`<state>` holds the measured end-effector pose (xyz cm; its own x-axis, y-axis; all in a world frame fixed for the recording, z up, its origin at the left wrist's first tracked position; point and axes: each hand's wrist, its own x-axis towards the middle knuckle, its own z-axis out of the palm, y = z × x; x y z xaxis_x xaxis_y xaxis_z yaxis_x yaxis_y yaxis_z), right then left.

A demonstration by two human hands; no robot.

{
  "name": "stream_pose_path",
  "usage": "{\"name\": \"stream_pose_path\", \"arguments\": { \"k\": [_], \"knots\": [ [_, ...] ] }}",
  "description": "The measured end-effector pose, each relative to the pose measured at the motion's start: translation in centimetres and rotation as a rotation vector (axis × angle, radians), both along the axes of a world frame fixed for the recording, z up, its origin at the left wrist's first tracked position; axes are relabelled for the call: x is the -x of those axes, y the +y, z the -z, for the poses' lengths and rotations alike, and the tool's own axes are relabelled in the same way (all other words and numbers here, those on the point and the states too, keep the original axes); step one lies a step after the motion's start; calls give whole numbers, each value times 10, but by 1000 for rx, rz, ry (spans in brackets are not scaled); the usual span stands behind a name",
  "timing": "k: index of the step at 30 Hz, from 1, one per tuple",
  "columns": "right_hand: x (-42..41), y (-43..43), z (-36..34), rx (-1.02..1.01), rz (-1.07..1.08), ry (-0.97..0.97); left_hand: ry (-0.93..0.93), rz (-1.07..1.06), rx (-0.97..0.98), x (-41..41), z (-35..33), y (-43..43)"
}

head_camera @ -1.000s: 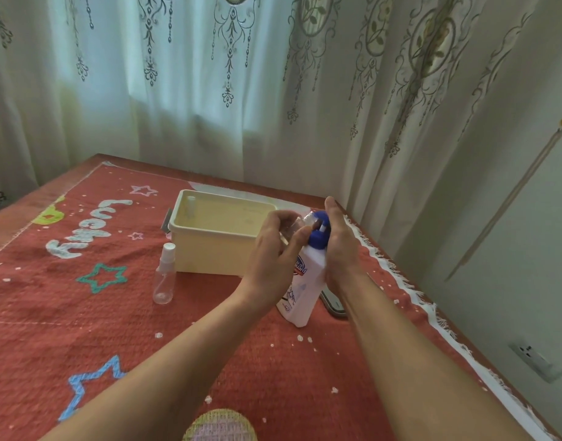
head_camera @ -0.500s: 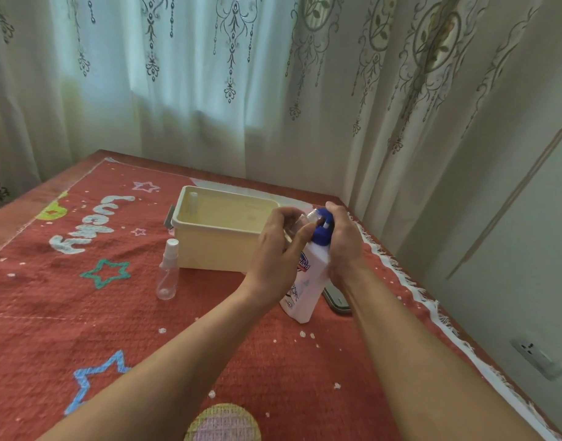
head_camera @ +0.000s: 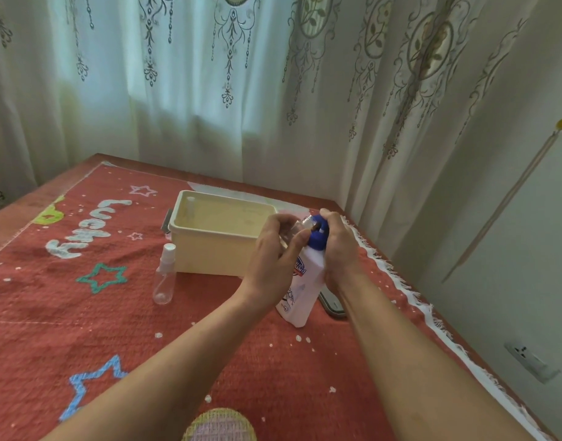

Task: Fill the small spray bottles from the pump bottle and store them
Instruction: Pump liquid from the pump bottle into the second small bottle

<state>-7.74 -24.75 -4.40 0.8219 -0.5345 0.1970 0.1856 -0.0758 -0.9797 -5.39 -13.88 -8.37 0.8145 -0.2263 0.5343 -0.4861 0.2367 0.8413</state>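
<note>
A white pump bottle (head_camera: 300, 291) with a blue pump head (head_camera: 317, 238) stands tilted on the red cloth. My right hand (head_camera: 338, 249) wraps its neck and pump head. My left hand (head_camera: 276, 259) holds a small clear spray bottle (head_camera: 300, 226) with its open mouth at the pump spout; most of it is hidden by my fingers. A second small clear spray bottle (head_camera: 164, 275) with a white cap stands upright to the left, in front of a cream storage box (head_camera: 216, 249). A capped bottle (head_camera: 190, 206) shows inside the box's far left corner.
The red patterned cloth (head_camera: 82, 319) covers the table, with a white fringe along the right edge (head_camera: 410, 297). A dark flat object (head_camera: 332, 305) lies behind the pump bottle. Curtains hang close behind the table. A wall socket (head_camera: 531, 362) is at the right.
Both hands stay on the pump bottle and the small bottle. The view has shifted slightly, and the pump bottle leans a little more to the left.
</note>
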Motion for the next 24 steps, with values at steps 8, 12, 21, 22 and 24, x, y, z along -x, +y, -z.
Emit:
{"name": "stream_pose_path", "arguments": {
  "k": [8, 12, 21, 22, 24],
  "knots": [
    [2, 1, -2, 4, -20, 7, -5, 3, 5, 2, -2, 0],
    [3, 1, -1, 4, -37, 1, 7, 1, 16, 2, -2, 0],
    [1, 2, -4, -48, 7, -11, -4, -10, 10, 2, -2, -1],
    [1, 2, -4, -42, -1, -16, -4, -6, 15, 2, -3, 0],
    [4, 4, -3, -33, -36, -2, -2, -1, 14, 2, -5, 1]
  ]
}}
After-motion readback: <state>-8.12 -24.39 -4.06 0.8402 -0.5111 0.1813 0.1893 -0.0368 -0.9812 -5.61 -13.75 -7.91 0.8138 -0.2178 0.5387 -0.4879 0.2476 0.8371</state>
